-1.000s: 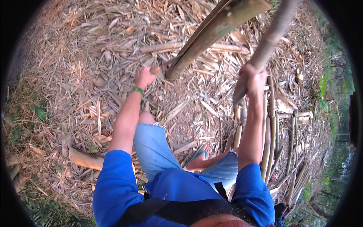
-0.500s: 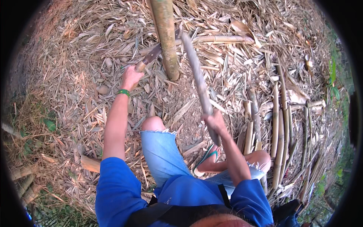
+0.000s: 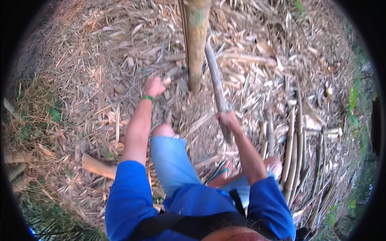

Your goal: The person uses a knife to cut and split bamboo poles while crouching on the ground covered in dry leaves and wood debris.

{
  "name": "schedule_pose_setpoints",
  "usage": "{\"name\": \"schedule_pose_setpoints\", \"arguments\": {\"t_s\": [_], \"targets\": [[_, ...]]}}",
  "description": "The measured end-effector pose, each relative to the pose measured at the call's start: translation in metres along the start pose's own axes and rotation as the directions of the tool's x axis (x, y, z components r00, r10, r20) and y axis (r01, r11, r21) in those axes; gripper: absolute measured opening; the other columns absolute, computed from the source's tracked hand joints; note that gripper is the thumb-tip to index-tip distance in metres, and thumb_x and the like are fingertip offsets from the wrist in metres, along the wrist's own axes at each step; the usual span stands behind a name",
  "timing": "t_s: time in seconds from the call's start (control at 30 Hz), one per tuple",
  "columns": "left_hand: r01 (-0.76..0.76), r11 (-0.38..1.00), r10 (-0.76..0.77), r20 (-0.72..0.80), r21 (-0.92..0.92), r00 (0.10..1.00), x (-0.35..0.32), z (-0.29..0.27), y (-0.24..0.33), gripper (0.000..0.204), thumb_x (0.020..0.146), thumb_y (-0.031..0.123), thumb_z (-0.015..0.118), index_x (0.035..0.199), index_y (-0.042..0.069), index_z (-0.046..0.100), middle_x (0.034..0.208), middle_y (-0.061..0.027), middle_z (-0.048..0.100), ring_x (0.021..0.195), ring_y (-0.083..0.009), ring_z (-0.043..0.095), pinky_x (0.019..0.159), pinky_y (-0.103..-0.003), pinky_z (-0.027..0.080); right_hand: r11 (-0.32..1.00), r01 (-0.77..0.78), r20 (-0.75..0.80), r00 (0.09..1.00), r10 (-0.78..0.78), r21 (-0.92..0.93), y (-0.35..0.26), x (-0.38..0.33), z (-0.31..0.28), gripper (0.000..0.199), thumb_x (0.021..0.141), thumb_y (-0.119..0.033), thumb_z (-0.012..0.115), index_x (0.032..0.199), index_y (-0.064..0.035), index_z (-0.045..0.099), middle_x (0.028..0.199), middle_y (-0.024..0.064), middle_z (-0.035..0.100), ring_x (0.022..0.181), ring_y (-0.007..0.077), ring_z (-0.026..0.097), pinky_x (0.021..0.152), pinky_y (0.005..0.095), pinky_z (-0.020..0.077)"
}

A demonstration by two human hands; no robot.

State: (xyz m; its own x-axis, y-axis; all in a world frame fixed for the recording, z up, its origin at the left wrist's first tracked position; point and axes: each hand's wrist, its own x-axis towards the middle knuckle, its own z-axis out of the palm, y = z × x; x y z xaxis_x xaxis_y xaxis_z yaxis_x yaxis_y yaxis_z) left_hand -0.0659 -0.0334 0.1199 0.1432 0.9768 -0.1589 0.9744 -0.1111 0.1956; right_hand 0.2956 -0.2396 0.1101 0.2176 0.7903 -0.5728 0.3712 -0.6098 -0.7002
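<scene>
An upright bamboo pole [image 3: 197,44] stands in front of me, its lower end on the litter. A dark lengthwise gap runs down its left side. My left hand [image 3: 154,86] is closed round the wooden handle of a machete [image 3: 179,75]. Its dark blade reaches the pole's lower left side; whether it sits in the bamboo or passes behind it, I cannot tell. My right hand [image 3: 228,120] grips a thick wooden stick [image 3: 217,86] near its lower end. The stick slants up and away, its far end close beside the pole's right side.
Dry bamboo leaves and chips cover the ground. Several cut bamboo lengths [image 3: 290,152] lie at the right, and another piece [image 3: 253,59] lies behind the pole. A split wood piece [image 3: 98,166] rests by my left elbow. My bent knee [image 3: 164,130] is close below the machete.
My left hand and the machete handle have shifted right, closer to the pole, and the blade shows shorter. The stick's far end has moved right. The whole view has shifted slightly.
</scene>
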Motion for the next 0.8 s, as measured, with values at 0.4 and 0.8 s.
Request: {"name": "schedule_pose_setpoints", "arguments": {"t_s": [0.4, 0.8], "targets": [[-0.036, 0.996, 0.034, -0.021, -0.087, 0.999, -0.016, 0.012, 0.014, 0.032, 0.073, 0.025, 0.073, 0.099, 0.007, 0.077, 0.100, -0.0210, 0.075, 0.096, -0.0376, 0.072, 0.086, -0.046, 0.058, 0.992, 0.118, -0.308, 0.946, -0.101, 0.039, -0.046, -0.024, 0.002, 0.032, 0.072, -0.015, 0.069, 0.091, 0.0106, 0.069, 0.080, 0.0169, 0.071, 0.068, 0.0239, 0.069, 0.060, 0.0361, 0.0564], [0.095, 0.995, -0.092, 0.073, -0.033, 0.993, -0.032, 0.042, 0.031, 0.033, 0.080, 0.026, 0.075, 0.105, 0.004, 0.077, 0.110, -0.0206, 0.074, 0.105, -0.0362, 0.071, 0.093, -0.043, 0.057, 0.995, -0.023, -0.291, 0.957, -0.006, -0.098, 0.029, -0.003, -0.047, 0.041, 0.070, -0.029, 0.074, 0.088, 0.0078, 0.072, 0.074, 0.0176, 0.070, 0.070, 0.0266, 0.070, 0.068, 0.0373, 0.0550]]}}
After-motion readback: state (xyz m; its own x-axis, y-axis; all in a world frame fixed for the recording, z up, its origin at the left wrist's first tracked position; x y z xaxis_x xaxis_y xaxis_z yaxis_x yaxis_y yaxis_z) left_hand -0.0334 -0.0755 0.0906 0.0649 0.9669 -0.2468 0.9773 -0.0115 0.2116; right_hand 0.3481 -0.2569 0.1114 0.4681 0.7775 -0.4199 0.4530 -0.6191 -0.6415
